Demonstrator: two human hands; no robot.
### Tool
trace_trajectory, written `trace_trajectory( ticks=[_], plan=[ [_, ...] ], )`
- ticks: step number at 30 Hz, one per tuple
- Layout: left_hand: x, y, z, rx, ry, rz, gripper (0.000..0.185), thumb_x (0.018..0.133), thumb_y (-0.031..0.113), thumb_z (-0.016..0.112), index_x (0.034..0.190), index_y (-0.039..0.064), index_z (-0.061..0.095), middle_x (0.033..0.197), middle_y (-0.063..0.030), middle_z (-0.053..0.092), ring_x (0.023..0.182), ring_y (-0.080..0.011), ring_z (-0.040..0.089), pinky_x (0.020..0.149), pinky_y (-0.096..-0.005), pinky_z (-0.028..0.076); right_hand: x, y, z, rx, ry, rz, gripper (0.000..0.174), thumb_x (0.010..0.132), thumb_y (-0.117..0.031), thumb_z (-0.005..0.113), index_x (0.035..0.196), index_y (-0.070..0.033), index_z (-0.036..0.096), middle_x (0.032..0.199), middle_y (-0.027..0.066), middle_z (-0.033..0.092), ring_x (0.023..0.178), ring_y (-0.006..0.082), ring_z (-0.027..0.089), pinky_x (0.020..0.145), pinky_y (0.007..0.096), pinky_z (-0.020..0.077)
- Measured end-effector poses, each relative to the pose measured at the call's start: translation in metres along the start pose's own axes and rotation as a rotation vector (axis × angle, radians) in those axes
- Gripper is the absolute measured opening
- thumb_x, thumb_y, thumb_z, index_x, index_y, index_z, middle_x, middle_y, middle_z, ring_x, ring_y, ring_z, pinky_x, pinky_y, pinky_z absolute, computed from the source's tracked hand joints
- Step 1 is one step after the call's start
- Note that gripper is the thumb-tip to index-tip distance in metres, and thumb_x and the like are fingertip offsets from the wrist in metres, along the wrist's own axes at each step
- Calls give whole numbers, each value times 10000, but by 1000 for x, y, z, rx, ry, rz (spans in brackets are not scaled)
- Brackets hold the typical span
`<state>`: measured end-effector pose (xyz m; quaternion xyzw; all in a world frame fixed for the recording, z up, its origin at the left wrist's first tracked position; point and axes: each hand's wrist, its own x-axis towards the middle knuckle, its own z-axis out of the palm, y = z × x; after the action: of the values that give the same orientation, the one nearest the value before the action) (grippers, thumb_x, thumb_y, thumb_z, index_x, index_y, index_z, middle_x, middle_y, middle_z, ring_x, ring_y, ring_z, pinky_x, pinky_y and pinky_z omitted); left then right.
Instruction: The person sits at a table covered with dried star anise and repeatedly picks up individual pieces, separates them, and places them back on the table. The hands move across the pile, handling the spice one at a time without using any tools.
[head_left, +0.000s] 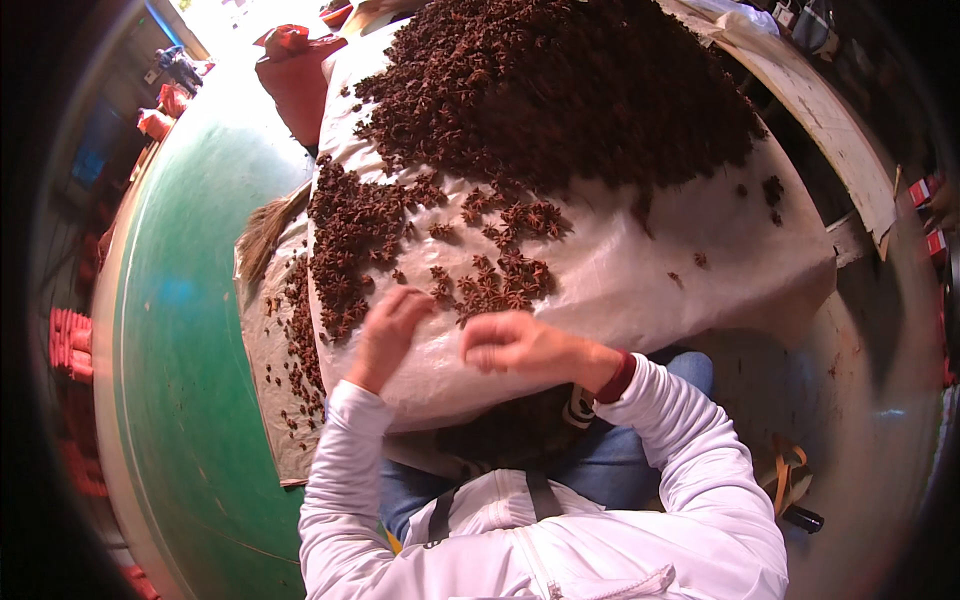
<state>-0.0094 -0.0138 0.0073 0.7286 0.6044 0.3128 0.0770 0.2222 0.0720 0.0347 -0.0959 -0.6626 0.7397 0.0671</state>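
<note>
My left hand (388, 337) is over the near part of the sheet-covered table (622, 270), its curled fingers close to loose star anise. To its right, my right hand (510, 342) is bent inward just below a small cluster of star anise pods (499, 289). Both hands are blurred, and whether anything lies within the fingers is hidden. A denser band of star anise (345, 247) runs along the table's left edge. Across the far side rises a large dark heap of star anise (555, 97).
Fallen pods lie on a lower sheet (274, 420) at the left, below a straw broom (270, 229). A red sack (298, 86) stands by the table's far left corner. The green floor (195, 360) extends leftward. A wooden board (832, 127) borders the right side.
</note>
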Motion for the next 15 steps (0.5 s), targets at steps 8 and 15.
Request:
trace_trajectory(
  ticks=[8, 15],
  plan=[
    [58, -12, 34, 132, 174, -159, 242, 896, 142, 653, 1135, 112, 626, 1085, -79, 641, 1016, -238, 587, 900, -388, 418, -5, 11, -41, -782, 323, -213, 151, 888, -136, 630, 998, -39, 667, 898, 120, 674, 850, 281, 646, 782, 372, 514],
    [97, 22, 69, -139, 194, -123, 192, 897, 134, 646, 1061, 35, 624, 986, -124, 633, 980, -312, 582, 864, -403, 466, 12, 43, -98, -1013, 703, -139, 137, 864, -163, 653, 920, -42, 683, 941, 130, 649, 945, 305, 592, 845, 400, 477]
  ],
)
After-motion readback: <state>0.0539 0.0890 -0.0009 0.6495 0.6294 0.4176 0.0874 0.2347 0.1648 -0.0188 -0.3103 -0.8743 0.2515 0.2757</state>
